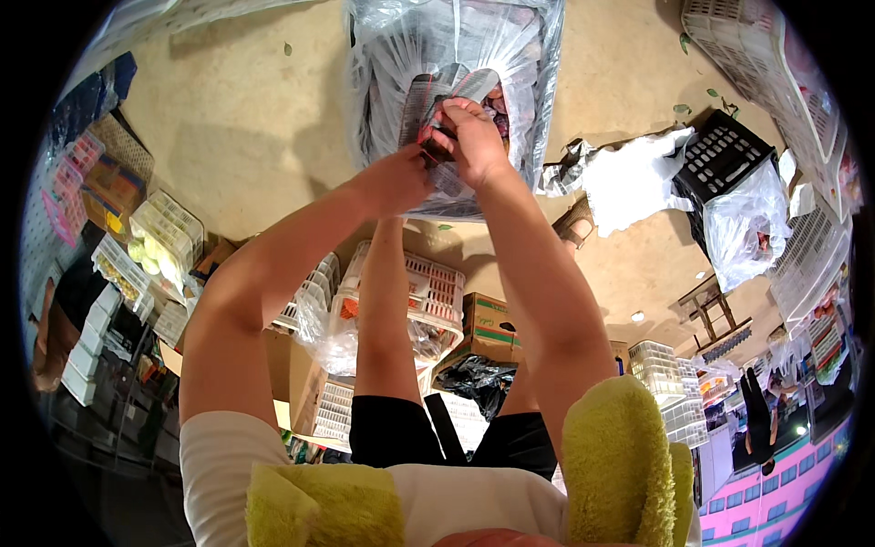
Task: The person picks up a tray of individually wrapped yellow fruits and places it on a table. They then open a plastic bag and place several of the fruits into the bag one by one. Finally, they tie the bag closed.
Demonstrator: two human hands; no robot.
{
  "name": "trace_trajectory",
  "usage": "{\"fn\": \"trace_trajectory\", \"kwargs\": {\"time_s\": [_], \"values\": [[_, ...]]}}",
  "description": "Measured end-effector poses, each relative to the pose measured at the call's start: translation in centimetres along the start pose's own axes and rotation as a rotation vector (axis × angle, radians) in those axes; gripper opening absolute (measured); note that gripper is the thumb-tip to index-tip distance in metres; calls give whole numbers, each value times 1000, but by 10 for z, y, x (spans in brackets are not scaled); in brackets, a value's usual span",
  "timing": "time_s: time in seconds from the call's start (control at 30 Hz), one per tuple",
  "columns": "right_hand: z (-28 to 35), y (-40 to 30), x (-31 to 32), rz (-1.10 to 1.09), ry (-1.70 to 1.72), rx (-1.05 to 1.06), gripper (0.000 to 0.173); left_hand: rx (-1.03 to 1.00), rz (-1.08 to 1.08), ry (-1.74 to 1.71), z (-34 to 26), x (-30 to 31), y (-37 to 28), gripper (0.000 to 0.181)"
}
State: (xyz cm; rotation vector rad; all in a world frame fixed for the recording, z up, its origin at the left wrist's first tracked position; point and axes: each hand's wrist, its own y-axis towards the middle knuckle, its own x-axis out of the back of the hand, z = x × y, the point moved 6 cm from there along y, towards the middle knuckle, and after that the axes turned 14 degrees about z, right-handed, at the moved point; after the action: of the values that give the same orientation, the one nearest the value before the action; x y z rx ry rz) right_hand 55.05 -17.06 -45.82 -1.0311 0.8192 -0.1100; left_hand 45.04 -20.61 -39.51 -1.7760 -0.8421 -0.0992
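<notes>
In front of me stands a crate lined with clear plastic film, its rim covered by the film. Dark red round fruit shows through a gap at the right. Over the film lie grey printed sheets that look like newspaper, with thin red lines on them. My right hand pinches dark, bunched material at the sheets' near end. My left hand is curled against the same bunch from the left, its fingertips mostly hidden. What the bunch is made of is unclear.
On the right are a black plastic crate with a clear bag, torn white paper and a wooden stool. White crates and a cardboard box stand by my legs. A sandaled foot is right of the lined crate.
</notes>
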Motion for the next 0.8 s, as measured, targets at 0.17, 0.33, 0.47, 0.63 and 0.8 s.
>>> {"fn": "trace_trajectory", "kwargs": {"time_s": [0.17,0.33,0.47,0.63,0.8], "values": [[-6,-10,-17,284,-434,-247,23,53,-348,-198,3,-8,-35,19],[37,-49,-19,264,-617,-108,21,233,-477,-304,7,-37,-49,25],[36,-111,6,183,-477,-138,24,385,-397,-326,12,-44,-33,28],[34,-139,-10,109,-347,-57,24,236,-688,-371,-2,3,-28,28],[24,-193,-31,-135,-376,-124,26,129,-471,-151,-9,2,-15,19]]}}
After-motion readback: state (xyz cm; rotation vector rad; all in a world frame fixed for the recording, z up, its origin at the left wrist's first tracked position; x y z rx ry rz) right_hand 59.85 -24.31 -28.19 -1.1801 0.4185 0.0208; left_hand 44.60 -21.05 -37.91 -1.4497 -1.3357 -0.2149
